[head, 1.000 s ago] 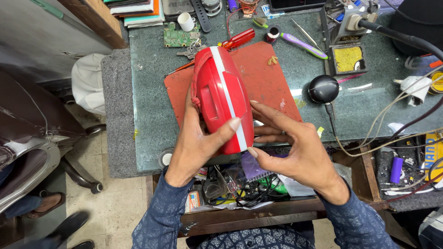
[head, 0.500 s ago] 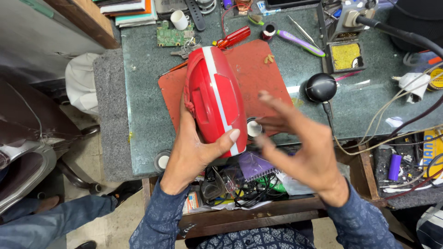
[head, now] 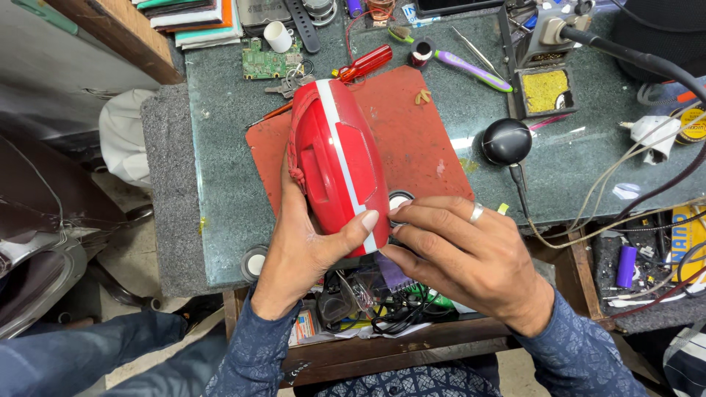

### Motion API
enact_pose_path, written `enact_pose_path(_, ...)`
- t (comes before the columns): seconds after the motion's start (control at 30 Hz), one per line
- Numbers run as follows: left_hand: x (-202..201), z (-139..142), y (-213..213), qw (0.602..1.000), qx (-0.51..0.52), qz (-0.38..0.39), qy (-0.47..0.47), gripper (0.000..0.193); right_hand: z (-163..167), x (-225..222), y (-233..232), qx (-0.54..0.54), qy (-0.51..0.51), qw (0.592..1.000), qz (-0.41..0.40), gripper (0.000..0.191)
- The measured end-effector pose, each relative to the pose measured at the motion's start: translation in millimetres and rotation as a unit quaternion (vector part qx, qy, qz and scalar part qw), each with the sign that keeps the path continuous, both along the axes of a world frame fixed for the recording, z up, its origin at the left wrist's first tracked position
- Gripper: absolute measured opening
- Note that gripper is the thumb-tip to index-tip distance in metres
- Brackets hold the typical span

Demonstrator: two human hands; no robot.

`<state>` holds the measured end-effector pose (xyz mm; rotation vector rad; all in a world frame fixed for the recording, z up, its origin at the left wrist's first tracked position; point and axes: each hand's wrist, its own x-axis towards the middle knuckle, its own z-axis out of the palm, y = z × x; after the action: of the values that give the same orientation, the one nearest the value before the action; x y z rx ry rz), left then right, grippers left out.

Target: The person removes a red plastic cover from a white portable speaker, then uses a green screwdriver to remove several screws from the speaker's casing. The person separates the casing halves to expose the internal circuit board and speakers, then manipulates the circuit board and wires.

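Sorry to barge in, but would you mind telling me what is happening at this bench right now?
A person at a cluttered repair bench grips a red plastic appliance shell with a white stripe in the left hand, holding it over a red work mat. The right hand touches the shell's near end with its fingertips, beside a small round white part. A red-handled screwdriver, a green circuit board and a soldering iron stand lie farther back.

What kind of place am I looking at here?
Most likely a small electronics repair bench. A green circuit board, a red-handled screwdriver and a soldering iron stand lie on the glass-topped table, while the left hand holds a red appliance casing.
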<state>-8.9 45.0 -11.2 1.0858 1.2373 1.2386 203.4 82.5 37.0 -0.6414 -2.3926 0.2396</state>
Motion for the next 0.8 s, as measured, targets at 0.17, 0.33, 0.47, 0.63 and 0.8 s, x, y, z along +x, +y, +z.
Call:
enact_pose_path(0.17,0.6,-2.6,1.2,0.999,0.042,0.004,0.027,0.11,1.2,2.7,0.0,-0.015,0.0,1.0,0.006,0.023)
enact_pose_path(0.33,1.5,-4.0,1.1,0.999,0.037,0.006,0.021,0.112,1.9,1.1,0.1,-0.024,0.007,1.0,0.009,0.023)
enact_pose_path(0.47,3.2,-2.9,0.7,0.999,0.04,0.01,0.018,0.113,-1.3,0.8,-2.0,-0.064,0.023,0.998,0.002,0.023)
enact_pose_path(0.63,6.4,-0.3,-2.4,0.999,0.029,0.015,0.021,0.116,-7.8,2.0,-10.1,-0.205,0.032,0.978,-0.027,0.023)
enact_pose_path(0.8,6.0,1.1,-6.9,1.0,-0.007,-0.004,-0.003,0.111,-14.7,-2.7,-9.8,-0.15,0.036,0.977,-0.148,0.019)
